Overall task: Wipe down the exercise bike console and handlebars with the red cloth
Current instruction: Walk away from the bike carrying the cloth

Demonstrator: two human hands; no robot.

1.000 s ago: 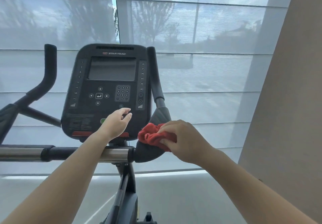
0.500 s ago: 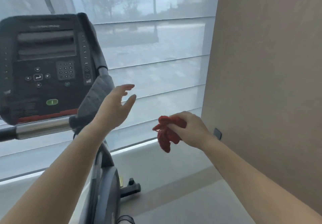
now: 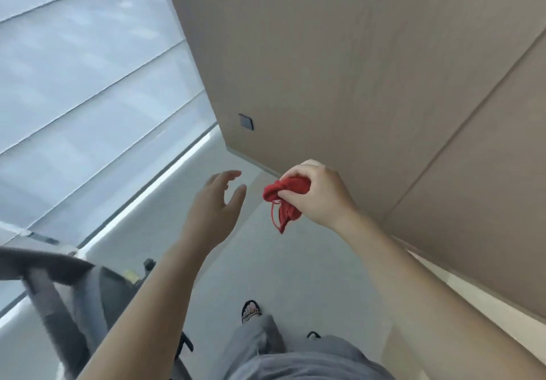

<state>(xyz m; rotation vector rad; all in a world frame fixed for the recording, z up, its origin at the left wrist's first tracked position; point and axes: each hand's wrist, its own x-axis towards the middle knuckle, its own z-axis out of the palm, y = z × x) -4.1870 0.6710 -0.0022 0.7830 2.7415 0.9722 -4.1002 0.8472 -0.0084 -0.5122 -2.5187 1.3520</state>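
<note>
Console gone; right hand (image 3: 320, 195) bunches red cloth (image 3: 283, 199)

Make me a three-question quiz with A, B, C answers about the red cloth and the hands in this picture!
1. Where is the crumpled red cloth?
A. On the floor
B. In the right hand
C. Draped over the bike

2. What colour is the wall behind the hands?
A. Tan
B. Green
C. Black

3. How is the left hand?
A. Clenched in a fist
B. Gripping a bar
C. Open and empty

Answers: 1 B, the right hand is bunched around the cloth in the air. 2 A, the panels look light brown. 3 C, its fingers are spread and hold nothing.
</note>
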